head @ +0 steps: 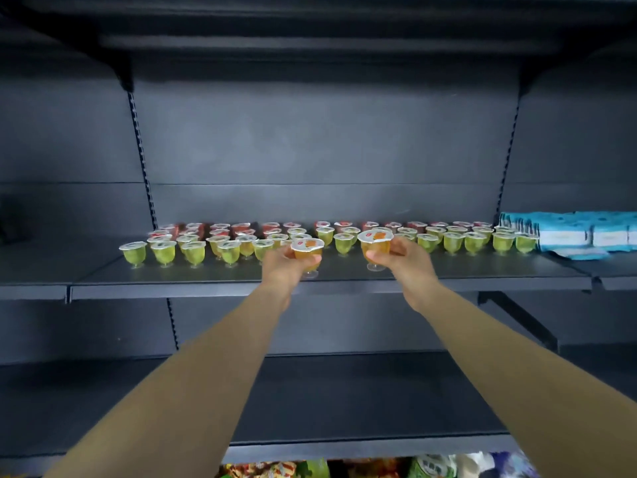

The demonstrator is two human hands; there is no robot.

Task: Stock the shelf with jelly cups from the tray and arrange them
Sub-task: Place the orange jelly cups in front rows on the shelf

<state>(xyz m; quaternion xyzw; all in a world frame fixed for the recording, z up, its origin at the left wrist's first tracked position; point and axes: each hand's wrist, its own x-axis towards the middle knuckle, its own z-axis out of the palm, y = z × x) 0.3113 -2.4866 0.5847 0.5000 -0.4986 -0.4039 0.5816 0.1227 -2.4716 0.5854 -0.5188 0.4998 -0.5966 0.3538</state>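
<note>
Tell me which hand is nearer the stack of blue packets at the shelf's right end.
Right. The right hand, gripping an orange jelly cup, is between the blue packets and the left hand, which holds another orange cup farther left.

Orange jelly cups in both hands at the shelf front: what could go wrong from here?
1. The left hand and right hand each hold an orange cup, left orange cup and right orange cup, close to the green cups; setting down could topple those narrow-footed neighbours.
2. Both cups hang near the shelf front edge; one placed too far forward might fall off.
3. With both hands full, neither could catch a tipping cup.
</note>
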